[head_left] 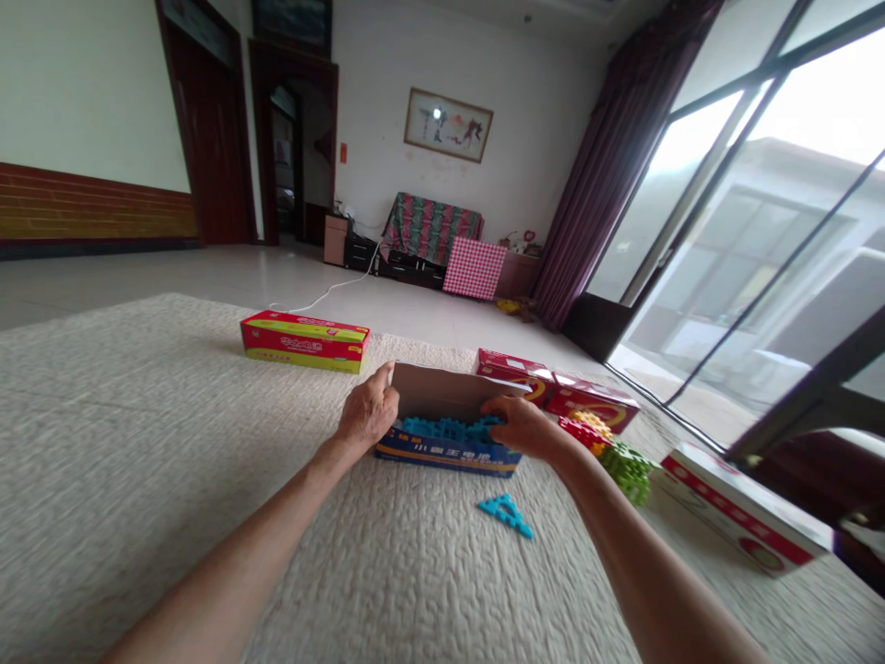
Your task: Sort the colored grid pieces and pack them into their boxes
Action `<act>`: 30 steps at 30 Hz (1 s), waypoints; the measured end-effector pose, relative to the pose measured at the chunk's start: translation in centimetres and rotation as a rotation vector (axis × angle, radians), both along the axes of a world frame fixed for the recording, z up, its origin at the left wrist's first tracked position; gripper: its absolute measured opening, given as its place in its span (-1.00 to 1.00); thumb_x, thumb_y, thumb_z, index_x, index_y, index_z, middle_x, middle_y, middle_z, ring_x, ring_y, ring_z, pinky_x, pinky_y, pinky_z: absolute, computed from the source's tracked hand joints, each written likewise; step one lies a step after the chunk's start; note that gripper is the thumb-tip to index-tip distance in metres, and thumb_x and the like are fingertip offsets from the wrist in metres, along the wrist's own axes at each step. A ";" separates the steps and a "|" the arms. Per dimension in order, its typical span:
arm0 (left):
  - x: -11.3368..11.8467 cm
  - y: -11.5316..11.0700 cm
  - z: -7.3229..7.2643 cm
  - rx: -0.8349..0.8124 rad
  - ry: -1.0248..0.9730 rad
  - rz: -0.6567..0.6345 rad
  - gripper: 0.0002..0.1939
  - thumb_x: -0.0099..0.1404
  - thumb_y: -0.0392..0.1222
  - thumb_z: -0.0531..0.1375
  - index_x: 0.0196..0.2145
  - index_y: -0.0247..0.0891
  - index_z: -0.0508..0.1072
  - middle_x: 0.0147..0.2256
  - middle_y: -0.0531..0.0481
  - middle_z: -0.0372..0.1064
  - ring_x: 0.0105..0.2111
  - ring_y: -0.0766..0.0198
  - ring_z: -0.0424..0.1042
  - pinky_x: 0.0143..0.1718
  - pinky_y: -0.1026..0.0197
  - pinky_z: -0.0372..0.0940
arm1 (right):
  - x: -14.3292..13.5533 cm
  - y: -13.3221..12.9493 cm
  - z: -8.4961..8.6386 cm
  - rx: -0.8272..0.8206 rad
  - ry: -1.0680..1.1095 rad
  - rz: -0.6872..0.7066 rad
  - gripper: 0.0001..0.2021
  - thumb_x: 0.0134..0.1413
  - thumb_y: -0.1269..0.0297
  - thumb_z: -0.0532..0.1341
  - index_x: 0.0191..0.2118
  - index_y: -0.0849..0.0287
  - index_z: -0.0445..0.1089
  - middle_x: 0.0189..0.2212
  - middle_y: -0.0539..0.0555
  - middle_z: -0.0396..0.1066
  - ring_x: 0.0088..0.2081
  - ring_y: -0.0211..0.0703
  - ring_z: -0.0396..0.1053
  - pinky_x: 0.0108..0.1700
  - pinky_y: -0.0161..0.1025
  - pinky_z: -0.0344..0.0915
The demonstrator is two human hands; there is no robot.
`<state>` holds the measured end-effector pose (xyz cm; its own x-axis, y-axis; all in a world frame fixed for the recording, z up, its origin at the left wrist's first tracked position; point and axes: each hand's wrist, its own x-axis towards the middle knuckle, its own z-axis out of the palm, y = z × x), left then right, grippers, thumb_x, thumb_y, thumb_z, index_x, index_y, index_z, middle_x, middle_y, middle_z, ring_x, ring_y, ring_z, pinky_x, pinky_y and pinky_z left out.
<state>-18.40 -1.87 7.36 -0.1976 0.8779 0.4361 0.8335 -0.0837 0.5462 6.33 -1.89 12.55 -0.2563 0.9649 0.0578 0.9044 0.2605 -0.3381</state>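
An open blue cardboard box [449,456] with an orange stripe sits on the pale quilted mat, its flap [442,387] raised at the back. Several blue interlocking plastic building blocks [442,428] fill it. My left hand [369,406] is closed on the box's left end, at the flap's corner. At the right end, my right hand [522,426] reaches inside with bent fingers on the blue blocks; their tips are partly hidden. A blue triangular building block [506,514] lies on the mat in front of the box.
A red and yellow-green box [304,343] stands at left. Behind on the right are two dark red boxes [515,371] [593,402]. Green building blocks [626,472], with red and yellow ones [587,426], lie beside a white and red box [743,507]. Glass doors line the right.
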 end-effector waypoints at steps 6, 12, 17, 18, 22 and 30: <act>0.0 -0.2 0.2 0.000 -0.019 -0.016 -0.49 0.24 -0.35 -0.02 0.15 -0.24 0.28 -0.03 -0.14 0.44 -0.09 0.07 0.45 -0.04 0.17 0.26 | 0.4 -0.1 -0.2 0.009 -0.041 -0.023 -0.55 -0.24 0.52 0.17 -0.11 0.18 0.47 -0.29 0.10 0.47 -0.30 -0.12 0.42 -0.33 -0.31 0.31; -0.1 0.1 -0.3 0.030 -0.008 -0.031 -0.48 0.23 -0.33 -0.01 0.15 -0.23 0.28 -0.02 -0.11 0.44 -0.06 0.09 0.43 -0.03 0.19 0.26 | 0.6 -0.4 -0.6 0.125 -0.074 -0.025 -0.56 -0.25 0.55 0.15 -0.14 0.22 0.47 -0.28 0.12 0.47 -0.26 -0.09 0.41 -0.24 -0.26 0.31; -0.1 0.1 -0.3 0.048 0.013 -0.050 -0.49 0.24 -0.33 -0.03 0.16 -0.30 0.27 0.01 -0.15 0.41 -0.05 0.10 0.43 -0.04 0.22 0.26 | 1.1 -3.2 0.2 0.265 0.057 0.019 -0.70 -0.11 0.52 0.10 -0.22 0.22 0.47 -0.30 0.11 0.49 -0.29 -0.16 0.41 -0.24 -0.28 0.29; -0.1 0.1 -0.3 0.051 0.019 -0.052 -0.49 0.24 -0.34 -0.03 0.15 -0.32 0.27 0.02 -0.17 0.40 -0.06 0.09 0.43 -0.04 0.21 0.25 | 1.3 -4.0 0.2 0.253 0.082 0.045 -0.74 -0.07 0.49 0.09 -0.26 0.21 0.47 -0.35 0.09 0.49 -0.32 -0.19 0.41 -0.27 -0.30 0.28; -0.1 0.1 -0.3 0.040 0.013 -0.042 -0.51 0.25 -0.30 -0.02 0.14 -0.31 0.28 -0.03 -0.18 0.44 -0.10 0.08 0.46 -0.07 0.19 0.26 | 2.5 -7.2 -0.9 0.086 0.047 0.132 -0.82 -0.08 0.44 0.14 -0.33 0.17 0.46 -0.41 0.04 0.48 -0.38 -0.20 0.41 -0.33 -0.29 0.28; -0.2 0.1 0.0 0.039 -0.083 -0.045 -0.58 0.29 -0.16 -0.01 0.07 -0.17 0.36 -0.11 -0.06 0.49 -0.10 0.14 0.44 -0.12 0.25 0.25 | 3.2 -8.5 -5.7 -0.022 -0.019 0.174 -0.64 -0.22 0.52 0.18 -0.19 0.15 0.40 -0.10 0.15 0.38 -0.16 -0.08 0.38 -0.13 -0.14 0.30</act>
<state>-18.64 -1.80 7.31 -0.1950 0.8693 0.4542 0.7807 -0.1428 0.6084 9.56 -10.34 6.84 -0.4205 0.9068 0.0305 0.8525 0.4064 -0.3288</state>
